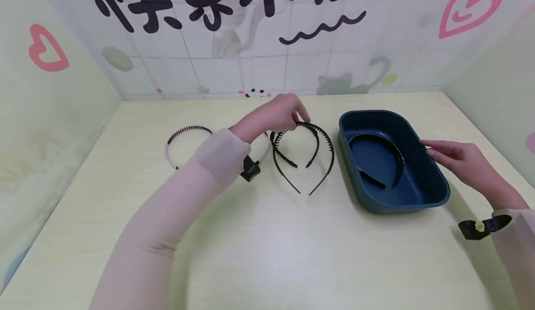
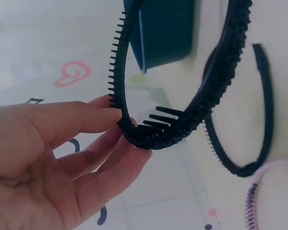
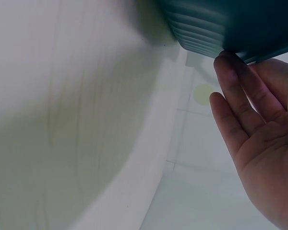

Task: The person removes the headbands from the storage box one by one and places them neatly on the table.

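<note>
My left hand pinches a black toothed headband at its arch, thumb on one side and fingers on the other. In the left wrist view this headband hangs from the fingertips, its comb teeth showing. Another black headband lies on the table just behind it. To the right, a dark blue plastic basin has a wide black headband lying inside. My right hand grips the basin's right rim between thumb and fingers; the right wrist view shows fingertips against the outer wall.
Left of the black headbands are two pale pink headbands with dark teeth: one in the open, the other headband partly hidden by my left wrist. A printed wall bounds the back of the pale wooden table, with side panels left and right.
</note>
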The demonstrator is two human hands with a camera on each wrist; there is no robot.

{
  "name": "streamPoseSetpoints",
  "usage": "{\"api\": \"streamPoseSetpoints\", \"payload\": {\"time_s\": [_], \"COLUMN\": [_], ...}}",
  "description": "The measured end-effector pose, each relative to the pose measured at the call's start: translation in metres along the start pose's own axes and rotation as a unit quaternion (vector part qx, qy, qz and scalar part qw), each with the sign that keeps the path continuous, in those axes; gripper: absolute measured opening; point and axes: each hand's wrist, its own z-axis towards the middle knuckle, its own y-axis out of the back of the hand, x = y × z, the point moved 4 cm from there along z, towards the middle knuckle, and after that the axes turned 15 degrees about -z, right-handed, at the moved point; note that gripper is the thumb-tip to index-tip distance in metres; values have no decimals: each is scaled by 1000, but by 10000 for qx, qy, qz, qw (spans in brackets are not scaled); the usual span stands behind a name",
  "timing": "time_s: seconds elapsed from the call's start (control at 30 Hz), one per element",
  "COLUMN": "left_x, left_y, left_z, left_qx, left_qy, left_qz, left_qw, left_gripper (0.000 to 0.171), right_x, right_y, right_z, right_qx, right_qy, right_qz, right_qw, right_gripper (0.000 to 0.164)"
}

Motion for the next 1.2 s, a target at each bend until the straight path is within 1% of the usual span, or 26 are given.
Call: {"api": "streamPoseSetpoints", "payload": {"time_s": [0.2,0.37,0.57,0.8,0.87,1.1,1.2], "left_x": [19,34,46,54,57,71,78], "left_y": [5,8,11,13,14,17,18], "left_z": [-11,-21,-39,-61,-66,-81,-89], "left_qx": [-39,-68,-53,-52,-61,-183,-244], "left_qy": [171,347,393,236,238,270,297], "left_qz": [-39,55,100,-45,-107,-213,-288], "left_qw": [9998,9994,9992,9997,9996,9992,9988], "left_gripper": [48,48,44,40,40,35,34], "right_x": [1,1,1,0,0,0,-8], "right_y": [0,0,0,0,0,-1,-2], "right_z": [1,2,2,2,2,0,1], "right_qx": [-52,-79,-43,-83,-84,-67,-42], "right_qy": [22,24,1,26,30,-1,39], "right_qz": [-74,-62,-89,-99,-80,-144,-183], "right_qw": [10000,9999,10000,9999,9999,9999,9998], "right_gripper": [36,36,36,36,36,36,37]}}
